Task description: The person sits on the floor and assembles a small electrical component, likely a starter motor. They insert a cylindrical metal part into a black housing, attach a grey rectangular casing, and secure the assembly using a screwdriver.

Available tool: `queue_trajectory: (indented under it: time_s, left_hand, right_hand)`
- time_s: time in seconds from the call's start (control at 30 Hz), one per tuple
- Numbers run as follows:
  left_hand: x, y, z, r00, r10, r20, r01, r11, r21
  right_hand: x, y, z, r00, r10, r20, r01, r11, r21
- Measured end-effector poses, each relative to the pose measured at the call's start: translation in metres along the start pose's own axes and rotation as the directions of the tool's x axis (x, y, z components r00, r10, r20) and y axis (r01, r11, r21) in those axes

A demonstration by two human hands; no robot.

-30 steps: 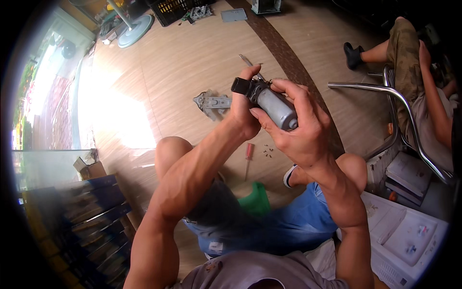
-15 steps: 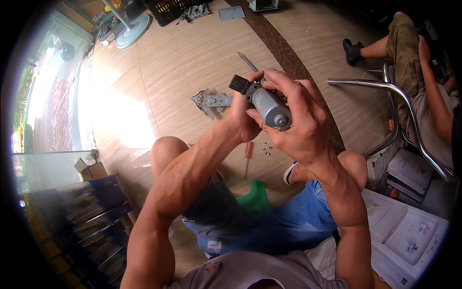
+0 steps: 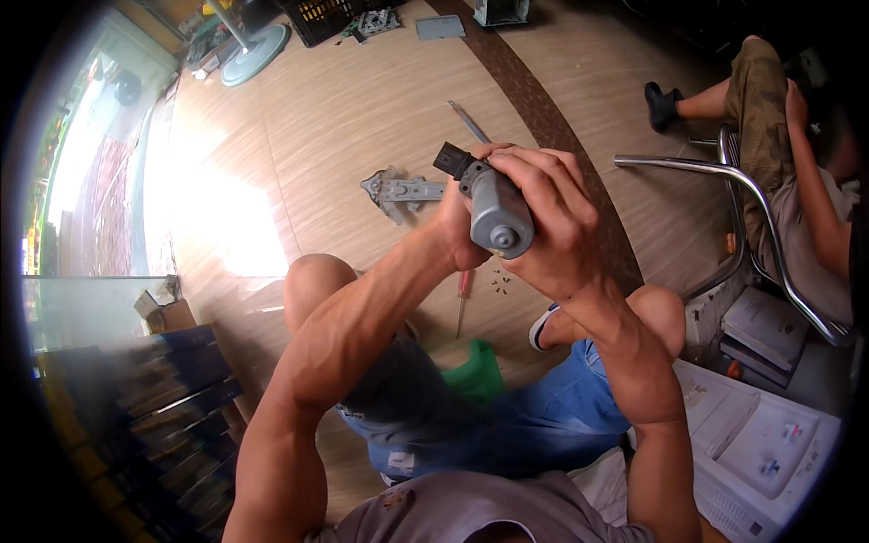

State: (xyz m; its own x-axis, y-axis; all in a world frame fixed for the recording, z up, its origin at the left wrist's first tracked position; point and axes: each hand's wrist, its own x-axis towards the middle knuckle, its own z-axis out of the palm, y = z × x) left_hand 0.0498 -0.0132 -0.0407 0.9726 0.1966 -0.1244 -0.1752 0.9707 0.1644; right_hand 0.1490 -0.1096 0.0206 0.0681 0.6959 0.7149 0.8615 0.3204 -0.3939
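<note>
Between my two hands is a small electric motor point(image 3: 501, 215) with a grey cylindrical can and a black connector block point(image 3: 452, 159) at its upper left. My left hand point(image 3: 460, 226) grips it from the left side, its fingers mostly hidden behind the motor. My right hand point(image 3: 554, 217) wraps over the right side, fingers curled across the top. Beyond my left hand, a metal bracket mechanism point(image 3: 398, 189) lies on the floor. A metal bar point(image 3: 466, 120) lies behind the motor. Below my hands are a red-handled screwdriver point(image 3: 464, 288) and several small screws point(image 3: 500, 281).
A green object point(image 3: 477, 371) lies between my legs. To the right stand a chrome-framed chair point(image 3: 688, 163), a seated person point(image 3: 769, 118) and a white plastic tray point(image 3: 756, 443). A fan base point(image 3: 256, 56) and black crate point(image 3: 312, 20) are at the back. Dark slatted racks point(image 3: 163, 407) stand at left.
The motor has tilted, its can end swinging left and slightly downward. My right hand has shifted left with it, its fingers closer over the top. My left hand keeps its hold.
</note>
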Motion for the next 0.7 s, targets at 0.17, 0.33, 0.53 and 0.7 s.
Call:
queue_trajectory:
  time_s: [0.17,0.33,0.53,0.7]
  left_hand:
    - [-0.002,-0.007,0.008,0.968,0.058,-0.244,-0.016,0.985,0.171]
    - [-0.002,-0.01,0.009,0.949,0.121,-0.292,-0.029,0.953,0.303]
    - [0.009,-0.015,-0.017,0.967,0.051,-0.248,-0.02,0.992,0.127]
    - [0.007,-0.015,-0.007,0.966,0.037,-0.256,-0.006,0.993,0.121]
  right_hand:
    - [0.0,0.0,0.005,0.998,-0.064,-0.024,0.064,0.998,-0.003]
    - [0.0,0.0,0.006,0.997,-0.065,-0.029,0.064,0.997,-0.031]
    - [0.001,-0.003,0.004,0.998,-0.051,-0.028,0.051,0.999,0.0]
    - [0.004,-0.004,-0.001,0.999,-0.043,0.007,0.043,0.999,0.004]
